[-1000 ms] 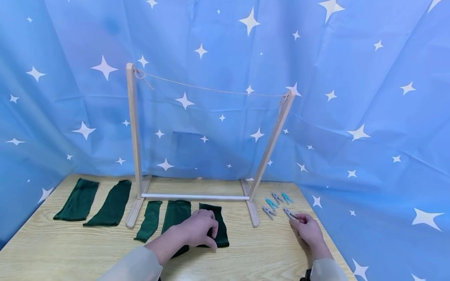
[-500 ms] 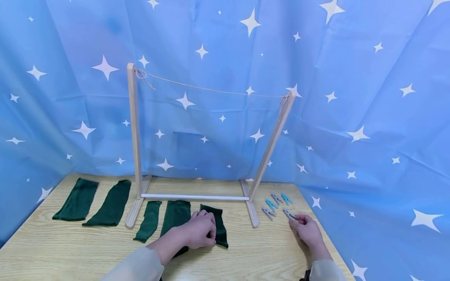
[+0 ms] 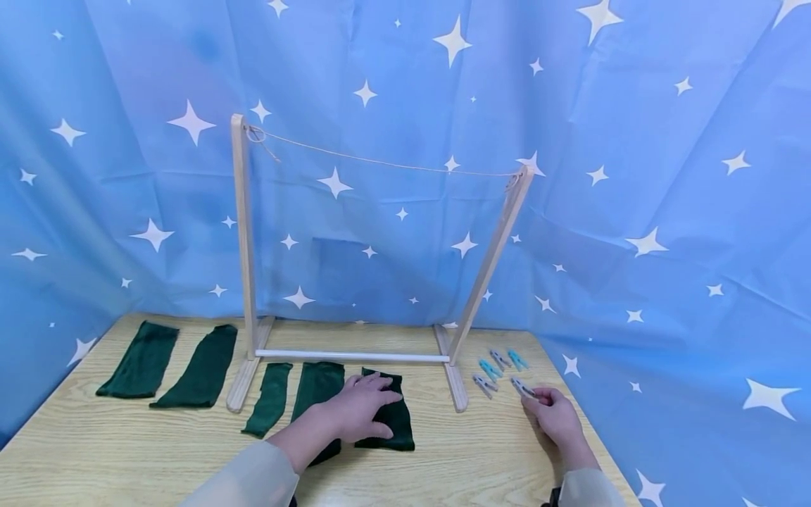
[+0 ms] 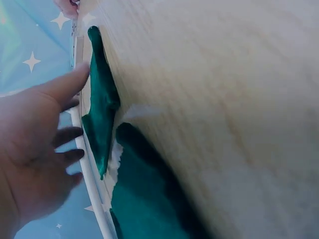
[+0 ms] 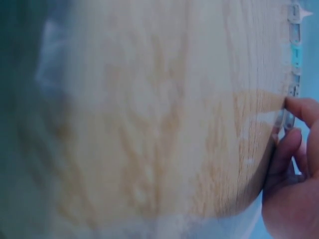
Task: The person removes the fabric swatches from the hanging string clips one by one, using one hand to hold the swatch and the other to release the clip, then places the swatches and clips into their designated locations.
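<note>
My left hand (image 3: 356,412) reaches over the rightmost dark green cloth (image 3: 400,417), fingers spread and thumb near its lower part. In the left wrist view the fingers are relaxed and apart, with nothing held, beside the green cloth (image 4: 102,94). Another green cloth (image 3: 317,387) lies partly hidden beneath the left wrist. At the right of the table, my right hand (image 3: 555,417) pinches the end of a grey clothespin (image 3: 522,386) between thumb and finger. Grey (image 3: 485,384) and teal clothespins (image 3: 489,368) lie just beyond it, several in all.
A wooden frame with two posts (image 3: 243,232) and a string (image 3: 380,161) tied between their tops stands behind the cloths, its white crossbar (image 3: 351,355) low down. More green cloths (image 3: 141,359) lie to the left. A blue starred curtain (image 3: 380,267) encloses the table (image 3: 469,458).
The left thumb and fingers closed together at the cloth, drawing its right edge slightly inward, then spread apart again, and the cloth lies flatter. The right hand stayed in place with the clothespin.
</note>
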{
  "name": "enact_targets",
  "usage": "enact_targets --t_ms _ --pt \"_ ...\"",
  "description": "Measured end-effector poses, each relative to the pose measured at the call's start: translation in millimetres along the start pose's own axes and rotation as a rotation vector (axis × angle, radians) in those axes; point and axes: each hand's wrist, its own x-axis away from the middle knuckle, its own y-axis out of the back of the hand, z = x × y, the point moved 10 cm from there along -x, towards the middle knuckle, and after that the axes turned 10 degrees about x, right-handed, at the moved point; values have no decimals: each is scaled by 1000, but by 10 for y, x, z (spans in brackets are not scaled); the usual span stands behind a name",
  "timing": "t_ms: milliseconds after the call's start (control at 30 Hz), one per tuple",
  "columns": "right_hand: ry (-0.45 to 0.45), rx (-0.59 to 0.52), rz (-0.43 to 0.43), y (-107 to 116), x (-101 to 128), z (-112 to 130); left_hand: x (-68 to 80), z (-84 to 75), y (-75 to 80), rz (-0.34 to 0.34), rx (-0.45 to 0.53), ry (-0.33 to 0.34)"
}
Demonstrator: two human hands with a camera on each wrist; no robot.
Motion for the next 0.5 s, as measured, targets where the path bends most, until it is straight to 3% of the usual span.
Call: enact_targets --t_ms 133,267,500 --pt "-4 -21 3 -1 12 -10 -115 246 -156 84 -27 93" --pt "-7 -22 4 -5 6 -29 -225 480 -288 116 -12 115" --pt "-10 -19 -2 8 -12 -8 -341 508 -258 92 -22 95"
